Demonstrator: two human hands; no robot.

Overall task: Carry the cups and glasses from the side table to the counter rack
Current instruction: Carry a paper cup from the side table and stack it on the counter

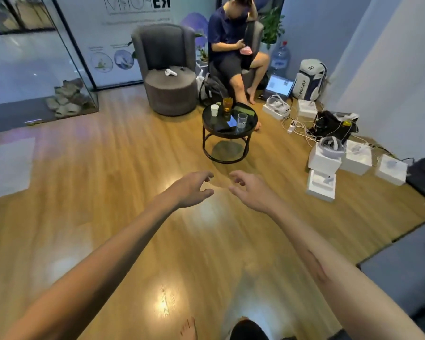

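Observation:
A small round black side table (207,119) stands on the wooden floor ahead of me. On it are a white paper cup (214,110) at the left, an amber glass (227,104) behind it and a clear glass (242,120) at the right. A phone (232,123) lies between them. My left hand (194,188) and my right hand (249,188) are stretched forward side by side, well short of the table. Both have loosely curled fingers and hold nothing. The counter rack is out of view.
A person (233,47) sits in a chair just behind the table, one foot beside it. A grey armchair (167,69) stands to the left. White boxes (324,163), cables and bags crowd the floor at the right. A glass partition (35,57) is at the left.

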